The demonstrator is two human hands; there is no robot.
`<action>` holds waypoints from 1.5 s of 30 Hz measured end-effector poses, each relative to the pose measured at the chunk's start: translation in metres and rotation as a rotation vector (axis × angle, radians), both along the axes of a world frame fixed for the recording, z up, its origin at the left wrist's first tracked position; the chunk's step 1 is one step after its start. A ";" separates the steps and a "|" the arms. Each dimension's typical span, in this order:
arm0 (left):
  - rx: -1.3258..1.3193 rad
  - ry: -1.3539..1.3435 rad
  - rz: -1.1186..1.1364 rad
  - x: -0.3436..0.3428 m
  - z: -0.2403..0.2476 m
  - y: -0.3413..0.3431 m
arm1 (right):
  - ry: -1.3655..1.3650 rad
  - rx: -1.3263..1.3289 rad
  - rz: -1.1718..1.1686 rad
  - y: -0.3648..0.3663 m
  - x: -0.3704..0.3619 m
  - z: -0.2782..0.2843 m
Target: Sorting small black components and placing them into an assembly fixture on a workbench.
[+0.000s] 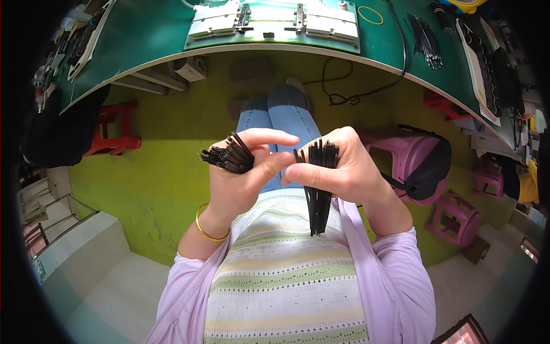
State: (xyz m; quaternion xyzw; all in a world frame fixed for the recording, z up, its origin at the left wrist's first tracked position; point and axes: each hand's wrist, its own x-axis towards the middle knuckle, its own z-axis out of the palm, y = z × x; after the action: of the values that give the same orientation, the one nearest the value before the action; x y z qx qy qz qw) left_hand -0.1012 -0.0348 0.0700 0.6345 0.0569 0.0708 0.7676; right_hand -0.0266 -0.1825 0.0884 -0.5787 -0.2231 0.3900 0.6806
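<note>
My left hand (243, 172) is closed round a bundle of thin black strips (229, 153), their ends fanning out past the knuckles. Its thumb and forefinger reach toward the other hand. In my right hand (344, 169), a second bundle of black strips (318, 200) hangs down between thumb and fingers, its tips pointing at my waist. A few short black ends (299, 155) stick up between the two hands, close to both thumbs. Whether the left fingertips touch them I cannot tell. Both hands are above my lap, in front of the workbench.
On the green workbench (149, 43) stands a metal fixture with two clamping blocks (272, 26). To its right lie a yellow rubber band (370, 15), a black cable and another pile of black strips (425, 43). Red stools (117, 129) and pink stools (415, 166) stand on the floor.
</note>
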 end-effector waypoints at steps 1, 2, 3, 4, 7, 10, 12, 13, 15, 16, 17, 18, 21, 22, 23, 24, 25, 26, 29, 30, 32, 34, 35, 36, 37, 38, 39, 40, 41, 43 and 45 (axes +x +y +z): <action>0.000 -0.001 -0.001 0.000 0.001 0.000 | -0.002 0.020 -0.014 0.000 0.000 -0.002; -0.031 0.022 -0.002 0.000 0.002 0.000 | -0.003 0.020 -0.015 0.000 0.000 -0.003; -0.062 0.045 -0.004 -0.001 0.003 0.000 | -0.017 0.005 0.002 0.000 0.000 -0.005; -0.094 0.069 -0.007 -0.001 0.004 0.000 | -0.031 -0.011 0.018 -0.001 0.001 -0.007; -0.092 0.067 -0.070 -0.003 0.004 0.000 | -0.043 -0.047 0.050 -0.004 -0.001 -0.006; -0.061 0.078 -0.121 0.000 0.011 0.001 | -0.050 -0.081 0.089 -0.005 0.000 -0.002; -0.013 0.118 -0.169 -0.001 0.014 0.000 | -0.052 -0.086 0.106 -0.007 -0.003 -0.006; -0.012 0.115 -0.171 0.001 0.016 0.001 | -0.061 -0.086 0.111 -0.007 -0.002 -0.006; 0.009 0.125 -0.182 0.004 0.016 0.003 | -0.061 -0.075 0.096 -0.006 0.000 -0.009; 0.018 0.132 -0.187 0.007 0.015 0.003 | -0.059 -0.064 0.083 -0.005 0.001 -0.012; 0.017 0.133 -0.191 0.011 0.014 0.004 | -0.057 -0.053 0.069 -0.004 0.004 -0.013; -0.009 0.142 -0.165 0.012 0.013 0.002 | -0.056 -0.054 0.068 -0.004 0.004 -0.014; -0.053 0.144 -0.116 0.020 0.017 0.005 | -0.047 -0.036 0.048 0.001 0.014 -0.009; -0.069 0.159 -0.116 0.022 0.019 0.008 | -0.064 -0.029 0.047 0.004 0.018 -0.003; -0.074 0.156 -0.103 0.018 0.023 0.011 | -0.082 -0.060 0.057 0.005 0.018 0.002; -0.070 0.139 -0.091 0.019 0.024 0.016 | -0.115 -0.083 0.065 0.007 0.020 0.005; -0.028 0.116 -0.080 0.017 0.023 0.018 | -0.191 -0.090 0.082 0.008 0.022 0.004; 0.020 0.084 -0.062 0.013 0.021 0.017 | -0.279 -0.090 0.096 0.008 0.020 0.003; -0.097 0.130 -0.057 0.014 -0.005 0.014 | -0.220 -0.100 -0.025 0.013 0.018 -0.014; -0.123 0.306 -0.110 0.011 -0.004 0.011 | -0.132 -0.231 -0.045 0.004 0.013 -0.017; -0.122 0.239 -0.111 0.015 0.000 0.008 | 0.003 -0.214 -0.120 0.002 0.011 -0.027; -0.119 0.210 -0.082 0.003 0.002 0.004 | 0.005 -0.169 -0.113 0.001 0.005 -0.017; -0.150 0.224 -0.083 -0.002 0.000 0.001 | 0.053 -0.162 -0.129 -0.001 0.000 -0.013; -0.185 0.243 -0.088 -0.006 -0.001 -0.002 | 0.105 -0.158 -0.148 -0.003 -0.004 -0.011; -0.178 0.230 -0.082 -0.010 -0.001 -0.005 | 0.093 -0.151 -0.142 -0.007 -0.007 -0.011; -0.153 0.228 -0.089 -0.014 -0.003 -0.010 | 0.074 -0.132 -0.147 -0.012 -0.012 -0.011; -0.130 0.231 -0.099 -0.020 -0.004 -0.016 | 0.061 -0.117 -0.155 -0.019 -0.018 -0.011; -0.147 0.288 -0.140 -0.006 -0.007 -0.003 | 0.101 -0.146 -0.190 -0.009 -0.007 -0.010; -0.194 0.345 -0.181 0.008 -0.007 0.010 | 0.052 -0.211 -0.182 0.002 0.007 -0.010; -0.199 0.211 -0.086 0.010 -0.009 0.007 | -0.095 -0.197 -0.127 0.002 0.015 -0.022; -0.114 0.143 -0.044 0.012 0.000 0.004 | -0.150 -0.142 -0.083 0.003 0.013 -0.021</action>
State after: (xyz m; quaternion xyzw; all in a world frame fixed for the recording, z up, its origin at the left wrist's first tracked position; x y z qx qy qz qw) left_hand -0.0890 -0.0305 0.0699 0.5944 0.1015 0.0051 0.7977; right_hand -0.0140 -0.1796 0.0670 -0.6618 -0.2210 0.3318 0.6349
